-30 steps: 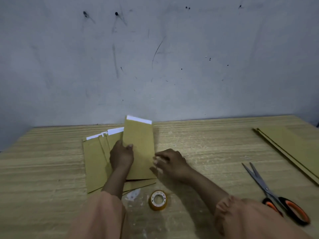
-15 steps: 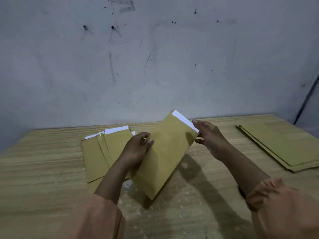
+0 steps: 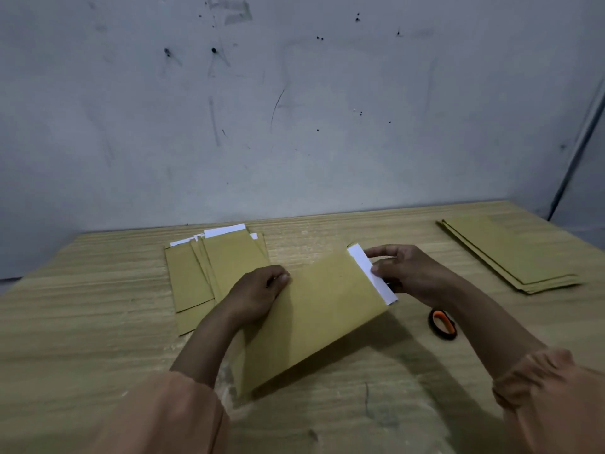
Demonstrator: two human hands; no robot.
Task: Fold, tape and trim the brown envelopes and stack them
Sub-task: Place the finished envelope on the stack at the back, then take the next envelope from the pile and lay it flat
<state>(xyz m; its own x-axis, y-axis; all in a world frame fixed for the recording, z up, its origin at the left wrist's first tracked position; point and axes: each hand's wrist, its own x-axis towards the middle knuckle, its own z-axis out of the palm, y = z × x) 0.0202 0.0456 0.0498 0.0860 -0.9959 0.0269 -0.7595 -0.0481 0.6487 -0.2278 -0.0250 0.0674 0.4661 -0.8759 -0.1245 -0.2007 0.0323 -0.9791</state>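
Observation:
A brown envelope with a white strip along its flap end is held tilted above the middle of the table. My left hand grips its left edge. My right hand pinches the flap end with the white strip. Behind my left hand lies a fanned pile of brown envelopes with white strips showing at their far ends. A neater stack of brown envelopes lies at the far right. The orange-and-black scissors handle shows under my right wrist; the blades are hidden.
The wooden table runs up to a grey marked wall. My orange sleeves fill the lower corners of the view. The tape roll is not in sight.
The envelope was lifted off the fanned pile, carried right and turned so its white-strip end points right. My right hand moved from the table to that end.

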